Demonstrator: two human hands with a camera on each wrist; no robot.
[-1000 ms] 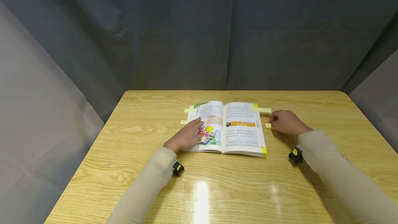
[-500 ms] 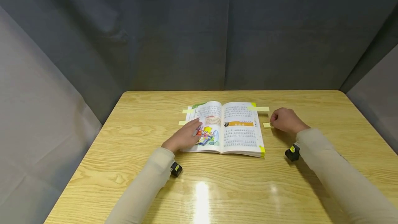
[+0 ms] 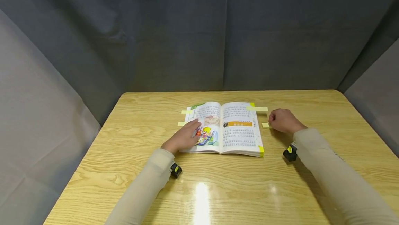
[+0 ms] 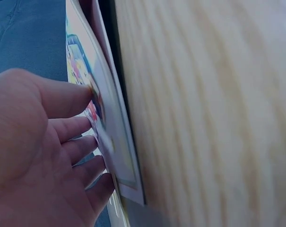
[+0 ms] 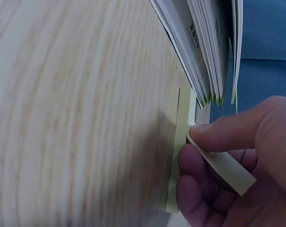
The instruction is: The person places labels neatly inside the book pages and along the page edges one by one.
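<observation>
An open book with printed text and a colourful cartoon picture lies on the wooden table. My left hand rests on its left page with the fingers spread; the left wrist view shows thumb and fingertips against the picture. Right of the book, my right hand pinches a pale yellow sticky note strip between thumb and curled fingers. That strip bends up from a yellow sticky note pad low against the table. In the head view the pad's end shows beside the fingertips.
One yellow sticky strip juts from the right page's upper edge. Two more yellow tabs, an upper tab and a lower tab, stick out on the left. A dark curtain hangs behind the table.
The head view has shifted slightly, so the book and both hands sit a little further left in it. Left hand stays on the page; right hand stays at the sticky note pad.
</observation>
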